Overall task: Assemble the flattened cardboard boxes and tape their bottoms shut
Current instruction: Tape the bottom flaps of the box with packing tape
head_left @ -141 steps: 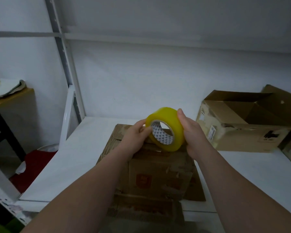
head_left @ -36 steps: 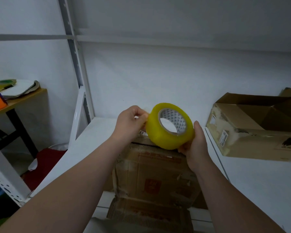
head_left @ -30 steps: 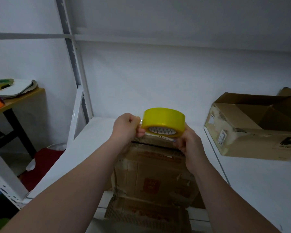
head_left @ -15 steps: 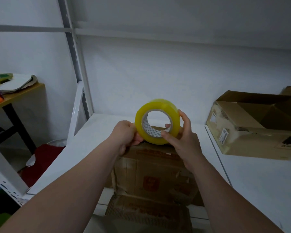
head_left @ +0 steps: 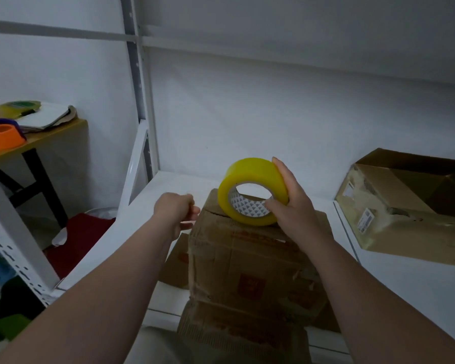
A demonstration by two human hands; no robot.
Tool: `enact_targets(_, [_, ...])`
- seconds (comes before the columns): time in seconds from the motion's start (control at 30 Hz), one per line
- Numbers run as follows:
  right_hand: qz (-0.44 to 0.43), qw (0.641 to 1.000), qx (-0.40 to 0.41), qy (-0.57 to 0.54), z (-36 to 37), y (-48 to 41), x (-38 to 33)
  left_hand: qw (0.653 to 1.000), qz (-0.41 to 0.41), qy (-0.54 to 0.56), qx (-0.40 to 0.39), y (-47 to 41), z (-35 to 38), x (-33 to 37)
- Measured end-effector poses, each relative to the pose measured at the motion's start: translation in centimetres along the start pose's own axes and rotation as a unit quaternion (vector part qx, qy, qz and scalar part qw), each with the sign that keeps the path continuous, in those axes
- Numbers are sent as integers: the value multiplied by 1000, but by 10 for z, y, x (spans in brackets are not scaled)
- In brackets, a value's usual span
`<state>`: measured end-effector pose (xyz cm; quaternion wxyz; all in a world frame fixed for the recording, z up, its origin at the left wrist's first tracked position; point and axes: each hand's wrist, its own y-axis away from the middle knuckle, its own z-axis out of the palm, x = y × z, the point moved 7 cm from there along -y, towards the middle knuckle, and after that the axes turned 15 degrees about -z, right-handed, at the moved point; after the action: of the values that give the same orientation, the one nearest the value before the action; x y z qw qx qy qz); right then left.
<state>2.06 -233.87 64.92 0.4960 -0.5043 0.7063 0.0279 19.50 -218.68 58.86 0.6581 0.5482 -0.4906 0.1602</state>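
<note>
An upright worn cardboard box (head_left: 247,261) stands on the white shelf (head_left: 168,187) right in front of me, its closed flaps on top. My right hand (head_left: 292,206) grips a yellow roll of tape (head_left: 250,174) and rests it on the box's top far edge. My left hand (head_left: 175,208) hovers just left of the roll, beside the box's top left corner. Its fingertips pinch together on the tape's loose end; the clear strip is barely visible.
A second, open cardboard box (head_left: 394,214) lies on its side at the right of the shelf. The white shelf upright (head_left: 139,101) rises at the left. Beyond it a wooden side table (head_left: 50,137) carries an orange roll (head_left: 3,135) and papers. A red item (head_left: 82,232) lies on the floor.
My left hand has pulled away to the left of the roll, fingers pinched. My right hand has shifted round to the roll's right side and set it on the box top.
</note>
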Motion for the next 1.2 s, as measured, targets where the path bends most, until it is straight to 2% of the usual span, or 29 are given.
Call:
enact_targets(0.23, [44,998,46,0,5,-2,11,997,-20,61,-30,-11,1,-16])
enact_targets(0.4, [71,997,30,1,18,0,12,996,-39,73,-24,-18,-4,-26])
enact_targets(0.77, [23,996,85,-22,32,-1,-1,995,-78,66,-18,-27,-6,-38])
enact_targets(0.87, [14,996,87,-20,33,-1,-1,998,-62,-2,7,-31,-6,-39])
enact_targets(0.97, [12,996,87,-26,34,-1,0,987,36,-150,45,-36,0,-35])
enact_targets(1.07, [12,996,83,-27,35,1,3,965,115,-232,49,-40,10,-32])
enact_targets(1.2, [10,996,84,-29,35,1,4,930,51,-364,26,-54,11,-49])
